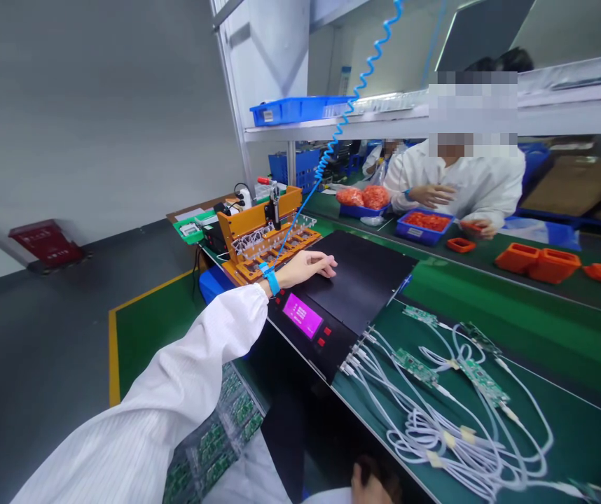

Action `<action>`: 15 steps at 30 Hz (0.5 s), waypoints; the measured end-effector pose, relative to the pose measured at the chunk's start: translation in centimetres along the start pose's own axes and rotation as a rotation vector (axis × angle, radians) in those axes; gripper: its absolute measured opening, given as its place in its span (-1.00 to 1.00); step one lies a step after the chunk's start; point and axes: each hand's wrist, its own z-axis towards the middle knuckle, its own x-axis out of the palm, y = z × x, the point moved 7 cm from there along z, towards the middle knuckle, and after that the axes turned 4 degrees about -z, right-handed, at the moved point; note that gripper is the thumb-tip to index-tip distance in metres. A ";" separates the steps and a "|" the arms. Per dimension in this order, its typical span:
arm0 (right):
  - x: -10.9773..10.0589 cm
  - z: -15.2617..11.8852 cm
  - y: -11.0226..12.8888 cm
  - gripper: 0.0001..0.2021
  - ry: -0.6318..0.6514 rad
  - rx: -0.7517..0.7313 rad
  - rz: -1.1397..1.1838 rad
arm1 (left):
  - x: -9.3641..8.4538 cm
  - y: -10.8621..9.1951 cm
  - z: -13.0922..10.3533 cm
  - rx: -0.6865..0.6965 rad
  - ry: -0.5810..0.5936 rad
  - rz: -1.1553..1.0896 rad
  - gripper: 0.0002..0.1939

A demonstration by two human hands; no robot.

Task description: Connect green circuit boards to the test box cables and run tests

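My left hand [315,264] is over the top of a flat black box [358,269], fingers loosely bent and holding nothing; whether it touches the box I cannot tell. A blue wrist strap [270,278] on that arm joins a coiled blue cord. The box's front carries a lit purple screen [303,316] and red buttons [324,336]. White cables [426,427] run from its side to several green circuit boards [416,367]. Low at the frame's bottom edge is my right hand [371,484], below the table edge, its fingers dark and mostly hidden.
Beyond the box stands an orange test fixture [258,238] with a clamp. Circuit boards in clear trays [216,448] lie below the table edge. Across the table a co-worker in white [458,175] handles orange parts near a blue bin [425,227]. Orange frames [536,262] lie at right.
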 end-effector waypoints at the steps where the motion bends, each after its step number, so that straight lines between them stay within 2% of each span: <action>1: -0.1 -0.1 0.5 -0.47 -0.004 -0.018 0.016 | 0.1 0.0 0.0 -0.002 0.000 0.008 -0.28; 5: -1.3 -0.4 2.9 -0.53 -0.008 -0.080 0.039 | 0.1 0.1 0.0 0.013 -0.020 0.030 -0.29; 8: -3.0 -1.0 5.0 -0.53 0.005 -0.111 0.004 | -0.1 -0.1 0.0 0.021 -0.059 0.085 -0.41; 12: -7.0 -3.4 7.0 -0.58 0.046 -0.137 0.036 | 0.7 -1.0 -1.0 -0.016 -0.141 0.252 -0.62; 15: -10.8 -6.7 7.4 -0.63 0.147 -0.097 0.093 | 1.4 -2.6 -2.5 -0.007 -0.246 0.515 -0.75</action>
